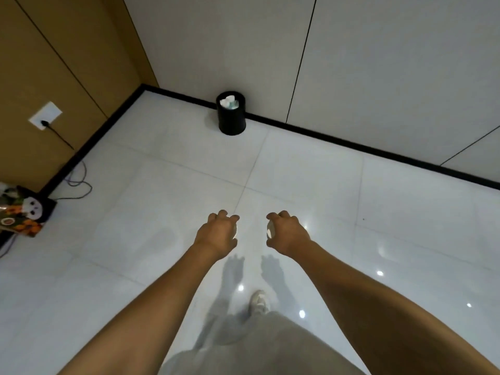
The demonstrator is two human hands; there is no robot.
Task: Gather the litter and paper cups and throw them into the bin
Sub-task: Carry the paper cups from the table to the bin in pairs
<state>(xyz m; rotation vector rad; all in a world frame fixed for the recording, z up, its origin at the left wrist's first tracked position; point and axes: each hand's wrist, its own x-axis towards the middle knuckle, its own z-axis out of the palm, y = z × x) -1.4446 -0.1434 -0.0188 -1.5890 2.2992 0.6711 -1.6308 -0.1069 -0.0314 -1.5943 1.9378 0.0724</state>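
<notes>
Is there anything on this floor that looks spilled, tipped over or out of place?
Nothing is spilled. The round black bin stands upright by the wall, white litter inside. Only a thin dark cable lies loosely looped on the glossy white floor.

The floor [311,171] is glossy pale tile, smooth enough to mirror ceiling lights as bright spots. The bin [232,119] looks like matt black plastic, with white paper cups [228,102] inside. The left wall [54,63] has a matt, wood-toned finish; the far wall [378,55] is smooth matt white panelling. The skirting [351,143] is black. The trousers [265,347] are soft light cloth.
</notes>
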